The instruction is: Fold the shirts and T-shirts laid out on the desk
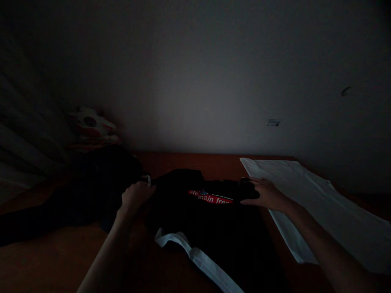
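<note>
A black T-shirt [210,219] with a red and white printed label lies spread on a wooden table [183,160]. My left hand [136,195] is closed on the shirt's left edge, near a small white tag. My right hand [264,193] grips the shirt's right edge, fingers curled over the dark fabric. A white strip of cloth [195,254] lies across the shirt's near part.
A large white cloth [320,203] lies flat at the right of the table. A heap of dark clothes [91,183] sits at the left, with a pale patterned bundle [91,128] behind it. A plain wall stands just past the table.
</note>
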The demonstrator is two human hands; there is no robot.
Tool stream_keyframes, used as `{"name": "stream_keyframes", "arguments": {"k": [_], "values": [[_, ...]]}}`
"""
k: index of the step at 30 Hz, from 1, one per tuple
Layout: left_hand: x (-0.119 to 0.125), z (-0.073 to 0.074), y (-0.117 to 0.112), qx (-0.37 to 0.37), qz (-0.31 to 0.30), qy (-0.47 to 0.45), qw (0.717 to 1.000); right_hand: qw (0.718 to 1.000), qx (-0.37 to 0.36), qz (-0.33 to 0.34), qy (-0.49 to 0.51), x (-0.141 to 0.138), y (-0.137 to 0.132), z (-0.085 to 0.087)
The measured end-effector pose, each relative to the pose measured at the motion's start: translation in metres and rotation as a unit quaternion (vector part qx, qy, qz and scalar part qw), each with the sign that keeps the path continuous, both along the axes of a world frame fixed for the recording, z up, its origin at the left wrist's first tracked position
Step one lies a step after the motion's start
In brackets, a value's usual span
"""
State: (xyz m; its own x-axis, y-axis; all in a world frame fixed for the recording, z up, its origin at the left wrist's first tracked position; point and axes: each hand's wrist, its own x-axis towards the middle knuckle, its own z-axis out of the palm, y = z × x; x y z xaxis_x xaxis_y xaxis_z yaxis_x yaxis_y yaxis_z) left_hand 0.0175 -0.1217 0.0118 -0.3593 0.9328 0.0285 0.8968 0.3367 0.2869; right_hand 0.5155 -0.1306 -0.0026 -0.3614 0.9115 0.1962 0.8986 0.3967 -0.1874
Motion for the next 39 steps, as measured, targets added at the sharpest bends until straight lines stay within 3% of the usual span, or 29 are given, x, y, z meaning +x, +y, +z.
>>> {"name": "stream_keyframes", "arguments": {"k": [2,4,7,10,15,19,23,25,27,30,32,33,36,39], "values": [[0.010,0.001,-0.007,-0.035,-0.052,0.096,0.993,0.997,-0.069,-0.023,0.024,-0.003,-0.006,0.004],[0.021,0.000,-0.008,0.015,-0.116,0.127,0.985,0.992,-0.095,-0.071,0.042,-0.008,-0.008,0.007],[0.039,-0.005,0.011,0.113,-0.228,0.093,0.963,0.989,-0.089,-0.104,0.058,-0.013,-0.005,0.010],[0.057,-0.011,0.049,0.131,-0.305,0.005,0.943,0.990,-0.089,-0.080,0.068,-0.016,-0.003,0.014],[0.078,-0.020,0.103,0.108,-0.275,-0.051,0.954,0.996,-0.070,-0.060,-0.015,-0.028,-0.002,0.022],[0.086,-0.034,0.110,0.090,-0.255,-0.073,0.960,0.992,-0.104,-0.064,-0.026,-0.046,-0.001,0.021],[0.084,-0.038,0.105,0.102,-0.250,-0.097,0.958,0.991,-0.087,-0.095,-0.025,-0.056,0.002,0.019],[0.078,-0.029,0.103,0.136,-0.232,-0.107,0.957,0.991,-0.053,-0.123,-0.006,-0.055,0.004,0.021],[0.069,-0.015,0.101,0.189,-0.195,-0.112,0.956,0.986,0.030,-0.155,0.051,-0.052,0.006,0.026],[0.051,0.008,0.085,0.330,-0.152,-0.149,0.920,0.952,0.187,-0.178,0.162,-0.040,0.005,0.037],[0.038,0.018,0.063,0.389,-0.192,-0.161,0.886,0.939,0.233,-0.166,0.191,-0.031,0.000,0.045],[0.032,0.021,0.049,0.386,-0.227,-0.151,0.881,0.940,0.236,-0.159,0.189,-0.026,-0.004,0.049],[0.012,0.021,0.005,0.283,-0.307,-0.061,0.907,0.966,0.172,-0.132,0.139,-0.014,-0.024,0.053],[-0.006,0.013,-0.032,0.136,-0.338,-0.023,0.931,0.990,-0.023,-0.087,0.107,-0.007,-0.050,0.049]]}}
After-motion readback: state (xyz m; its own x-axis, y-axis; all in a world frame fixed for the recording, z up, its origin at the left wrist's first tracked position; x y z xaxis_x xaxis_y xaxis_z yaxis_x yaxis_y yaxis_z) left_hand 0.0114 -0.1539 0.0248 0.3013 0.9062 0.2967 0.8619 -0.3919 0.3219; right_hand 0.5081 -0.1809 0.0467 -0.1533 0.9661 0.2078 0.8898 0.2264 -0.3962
